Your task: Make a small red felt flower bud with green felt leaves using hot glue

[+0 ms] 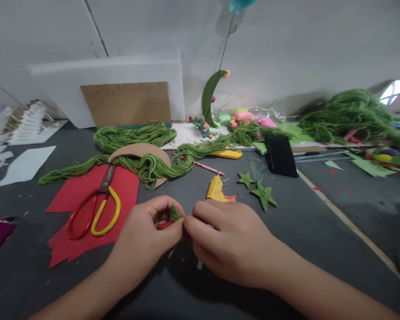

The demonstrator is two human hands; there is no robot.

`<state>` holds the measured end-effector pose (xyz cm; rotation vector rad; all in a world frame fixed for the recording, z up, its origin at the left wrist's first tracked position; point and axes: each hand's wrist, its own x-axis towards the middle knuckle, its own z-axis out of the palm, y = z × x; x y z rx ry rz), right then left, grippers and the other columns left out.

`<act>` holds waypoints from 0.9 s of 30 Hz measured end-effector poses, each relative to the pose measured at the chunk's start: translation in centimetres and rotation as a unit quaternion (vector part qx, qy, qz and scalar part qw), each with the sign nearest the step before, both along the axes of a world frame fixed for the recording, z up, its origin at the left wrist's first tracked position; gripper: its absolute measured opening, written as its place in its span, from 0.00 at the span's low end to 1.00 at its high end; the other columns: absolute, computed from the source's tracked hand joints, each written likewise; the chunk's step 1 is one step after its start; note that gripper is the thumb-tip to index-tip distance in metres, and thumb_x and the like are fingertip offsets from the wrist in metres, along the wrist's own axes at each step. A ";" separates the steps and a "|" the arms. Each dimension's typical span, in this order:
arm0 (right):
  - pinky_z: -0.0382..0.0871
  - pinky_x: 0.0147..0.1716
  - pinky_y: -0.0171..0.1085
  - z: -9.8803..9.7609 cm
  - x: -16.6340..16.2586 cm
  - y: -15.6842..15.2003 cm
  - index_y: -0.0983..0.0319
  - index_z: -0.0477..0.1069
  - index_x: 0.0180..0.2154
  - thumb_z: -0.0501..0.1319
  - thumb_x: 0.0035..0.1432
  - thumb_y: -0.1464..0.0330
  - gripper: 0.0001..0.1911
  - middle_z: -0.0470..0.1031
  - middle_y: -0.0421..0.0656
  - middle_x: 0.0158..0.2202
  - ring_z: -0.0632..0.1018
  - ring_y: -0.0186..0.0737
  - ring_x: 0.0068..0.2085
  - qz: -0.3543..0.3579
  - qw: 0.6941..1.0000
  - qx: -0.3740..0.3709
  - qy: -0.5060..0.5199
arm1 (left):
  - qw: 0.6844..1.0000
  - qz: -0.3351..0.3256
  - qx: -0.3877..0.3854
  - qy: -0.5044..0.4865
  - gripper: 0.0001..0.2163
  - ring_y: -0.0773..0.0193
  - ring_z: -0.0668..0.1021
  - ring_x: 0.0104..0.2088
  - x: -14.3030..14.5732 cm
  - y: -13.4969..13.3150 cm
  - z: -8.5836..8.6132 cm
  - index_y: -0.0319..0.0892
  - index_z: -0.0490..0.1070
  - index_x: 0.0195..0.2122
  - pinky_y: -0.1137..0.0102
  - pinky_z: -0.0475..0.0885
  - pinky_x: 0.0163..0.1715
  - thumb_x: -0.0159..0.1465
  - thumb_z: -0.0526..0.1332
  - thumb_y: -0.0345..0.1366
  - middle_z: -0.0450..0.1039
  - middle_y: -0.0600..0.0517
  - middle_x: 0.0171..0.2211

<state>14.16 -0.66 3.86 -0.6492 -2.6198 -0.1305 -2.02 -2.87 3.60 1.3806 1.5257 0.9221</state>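
My left hand and my right hand meet low in the middle of the view. Both pinch a small star-shaped piece partly wrapped in green yarn, with red paper showing beneath the fingers. Its lower part is hidden by my fingertips. Just behind my right hand lies a yellow glue gun. Two finished green yarn stars rest to its right. Scissors with red and yellow handles lie on red paper to the left.
Long hanks of green yarn trail over a cardboard disc and across the dark table. A black phone, a yellow comb, a pencil, coloured pompoms, white boards and a big yarn heap crowd the back.
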 end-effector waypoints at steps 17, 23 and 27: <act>0.65 0.19 0.28 1.2 0.0 1.3 0.63 0.65 0.25 0.58 0.49 0.73 0.03 0.68 0.35 0.19 0.69 0.28 0.20 -0.069 0.697 -0.677 0.226 | 0.990 -0.070 0.107 0.064 0.04 0.67 0.73 0.26 -0.1 -0.7 -0.2 0.43 0.69 0.23 0.76 0.66 0.26 0.53 0.59 0.28 0.71 0.56 0.23; 0.64 0.12 0.25 0.2 -0.2 1.8 0.64 0.65 0.23 0.58 0.48 0.71 0.04 0.72 0.37 0.16 0.70 0.27 0.15 -0.034 0.494 -0.823 0.278 | 0.971 -0.095 0.204 0.078 0.06 0.67 0.74 0.26 -0.3 -1.0 -0.6 0.44 0.69 0.25 0.75 0.67 0.29 0.55 0.59 0.26 0.72 0.54 0.24; 0.50 0.09 0.23 -0.2 -0.4 1.6 0.63 0.64 0.23 0.55 0.48 0.73 0.03 0.66 0.34 0.12 0.60 0.24 0.11 -0.034 0.468 -0.836 0.282 | 0.973 -0.088 0.210 0.046 0.06 0.66 0.74 0.27 -0.3 -1.0 -1.1 0.44 0.68 0.25 0.74 0.67 0.30 0.54 0.59 0.25 0.71 0.54 0.24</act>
